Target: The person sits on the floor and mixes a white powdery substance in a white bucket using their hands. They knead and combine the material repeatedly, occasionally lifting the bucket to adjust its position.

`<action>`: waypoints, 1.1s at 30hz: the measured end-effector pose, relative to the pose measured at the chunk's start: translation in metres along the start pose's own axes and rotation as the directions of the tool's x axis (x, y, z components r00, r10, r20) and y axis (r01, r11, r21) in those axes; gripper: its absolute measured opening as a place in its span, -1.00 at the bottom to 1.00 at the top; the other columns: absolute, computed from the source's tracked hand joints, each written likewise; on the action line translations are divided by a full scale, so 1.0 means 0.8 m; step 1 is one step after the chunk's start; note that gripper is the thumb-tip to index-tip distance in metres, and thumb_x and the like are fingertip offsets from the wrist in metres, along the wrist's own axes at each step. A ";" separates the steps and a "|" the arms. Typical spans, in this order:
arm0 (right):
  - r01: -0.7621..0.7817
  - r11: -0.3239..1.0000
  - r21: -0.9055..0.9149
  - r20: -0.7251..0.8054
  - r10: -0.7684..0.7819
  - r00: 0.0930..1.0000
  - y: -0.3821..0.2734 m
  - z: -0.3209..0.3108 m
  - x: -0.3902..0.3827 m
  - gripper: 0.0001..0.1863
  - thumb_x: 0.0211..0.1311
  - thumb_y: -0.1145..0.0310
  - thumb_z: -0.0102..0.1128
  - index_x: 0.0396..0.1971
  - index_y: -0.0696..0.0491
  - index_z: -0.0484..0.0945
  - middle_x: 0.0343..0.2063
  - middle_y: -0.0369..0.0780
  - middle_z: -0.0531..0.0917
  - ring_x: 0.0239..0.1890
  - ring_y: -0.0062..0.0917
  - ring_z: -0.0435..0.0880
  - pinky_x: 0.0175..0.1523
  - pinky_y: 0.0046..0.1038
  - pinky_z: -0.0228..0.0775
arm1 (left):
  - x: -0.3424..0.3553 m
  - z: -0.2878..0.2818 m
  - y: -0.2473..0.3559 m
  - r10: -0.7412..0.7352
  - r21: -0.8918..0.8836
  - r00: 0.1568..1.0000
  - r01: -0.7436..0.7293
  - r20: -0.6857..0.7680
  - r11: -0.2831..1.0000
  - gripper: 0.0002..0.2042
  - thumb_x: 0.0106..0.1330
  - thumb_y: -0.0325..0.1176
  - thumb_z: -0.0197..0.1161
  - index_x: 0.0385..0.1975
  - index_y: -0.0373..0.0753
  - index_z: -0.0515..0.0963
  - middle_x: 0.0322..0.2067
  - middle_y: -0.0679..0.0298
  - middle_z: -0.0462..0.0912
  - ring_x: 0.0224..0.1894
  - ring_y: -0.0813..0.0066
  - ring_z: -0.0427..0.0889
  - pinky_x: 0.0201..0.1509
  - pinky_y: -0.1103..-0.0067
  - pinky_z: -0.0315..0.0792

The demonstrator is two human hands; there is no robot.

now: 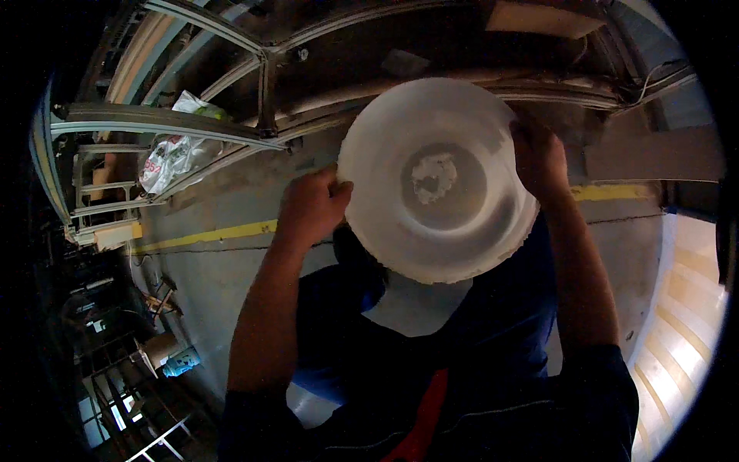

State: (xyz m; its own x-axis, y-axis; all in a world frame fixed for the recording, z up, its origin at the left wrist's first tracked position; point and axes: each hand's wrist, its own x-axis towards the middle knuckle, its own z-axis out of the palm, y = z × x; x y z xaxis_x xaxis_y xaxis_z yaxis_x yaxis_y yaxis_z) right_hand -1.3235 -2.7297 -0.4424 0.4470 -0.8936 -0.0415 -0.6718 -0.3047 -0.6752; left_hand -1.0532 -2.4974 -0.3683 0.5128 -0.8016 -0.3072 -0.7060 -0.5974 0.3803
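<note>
Between my two hands is a large round whitish bowl-shaped piece (377,154), its inside facing up toward me. The outer edge looks rough and uneven, and a pale ragged patch (436,175) shows in its flat centre. My left hand (312,202) grips the left side of the rim, thumb on the near face. Over on the right rim, my right hand (540,160) is closed with its fingers partly in shadow. The piece is held above my lap and knees, and its underside is hidden.
A metal-profile frame (162,123) stands at the left, with a white plastic bag (178,158) in it. Cardboard (654,154) lies at the right, near a bright striped panel (681,308). A yellow line (208,237) crosses the grey floor.
</note>
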 end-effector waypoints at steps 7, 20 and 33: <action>0.004 1.000 -0.006 -0.023 -0.004 1.000 0.013 0.007 0.003 -0.63 0.48 0.13 0.01 0.19 -0.15 0.56 0.00 0.01 0.69 0.06 0.04 0.65 0.12 -0.03 0.50 | 0.011 -0.004 0.000 0.007 0.070 0.998 -0.011 0.065 0.997 -0.73 0.26 -0.16 0.34 -0.35 -0.28 0.69 -0.46 0.02 0.72 -0.33 0.04 0.74 -0.17 0.26 0.58; 0.040 0.994 -0.102 -0.056 -0.046 0.997 0.015 0.006 -0.007 -0.65 0.49 0.23 -0.03 0.17 -0.11 0.55 0.01 -0.02 0.67 0.04 0.01 0.65 0.10 -0.05 0.53 | 0.008 0.005 -0.017 0.094 -0.153 0.995 -0.092 0.008 0.984 -0.69 0.27 -0.21 0.42 -0.51 -0.36 0.60 -0.63 0.10 0.61 -0.59 0.36 0.58 -0.41 0.38 0.46; 0.033 0.998 0.055 -0.111 -0.027 0.993 -0.003 0.012 -0.020 -0.62 0.50 0.23 -0.06 0.19 -0.08 0.57 0.04 0.01 0.67 0.07 0.00 0.65 0.16 -0.07 0.50 | 0.014 0.008 -0.008 0.372 0.405 0.926 -0.315 -0.066 0.858 -0.81 0.24 -0.29 0.35 -0.50 -0.26 0.59 -0.51 0.04 0.64 -0.42 0.01 0.69 -0.32 0.20 0.56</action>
State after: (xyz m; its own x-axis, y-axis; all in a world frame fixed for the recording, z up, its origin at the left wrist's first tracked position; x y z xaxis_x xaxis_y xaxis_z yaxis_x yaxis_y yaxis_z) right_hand -1.3231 -2.7117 -0.4471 0.3967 -0.9161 0.0586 -0.6228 -0.3155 -0.7159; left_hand -1.0464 -2.5025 -0.3800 0.2448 -0.9658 -0.0853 -0.9655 -0.2509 0.0700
